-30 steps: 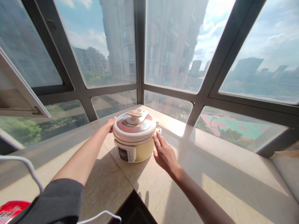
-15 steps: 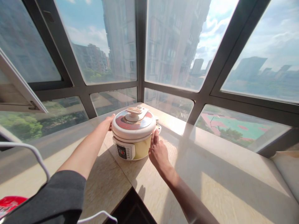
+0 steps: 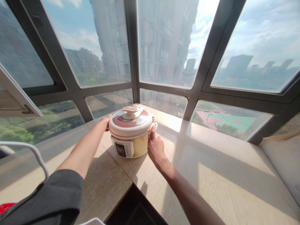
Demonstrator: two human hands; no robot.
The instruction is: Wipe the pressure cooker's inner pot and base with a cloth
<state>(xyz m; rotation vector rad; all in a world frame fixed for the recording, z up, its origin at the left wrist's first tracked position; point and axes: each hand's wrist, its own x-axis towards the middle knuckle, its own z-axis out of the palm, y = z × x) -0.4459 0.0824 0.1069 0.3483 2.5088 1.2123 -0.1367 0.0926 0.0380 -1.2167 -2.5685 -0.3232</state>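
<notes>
An electric pressure cooker (image 3: 140,147) with a pale yellow body and a control panel at its front left stands upright on the stone counter, near the window corner. Its round lid (image 3: 131,126) is on, topped by a light brown and white knob. My left hand (image 3: 107,123) grips the cooker's left side, its fingertips hidden behind the rim. On the opposite side my right hand (image 3: 155,144) is closed at the side handle (image 3: 155,125), fingers pointing up along the body.
The pale counter (image 3: 217,178) runs along both windows, with a dark opening (image 3: 136,209) at its front. A white cable (image 3: 35,147) loops at the left, near a red object (image 3: 6,207). A white-framed panel (image 3: 21,97) juts in at upper left.
The view has turned slightly to the right, so everything sits further left in the picture. Both hands keep their hold, and the cooker shows no clear shift on the counter.
</notes>
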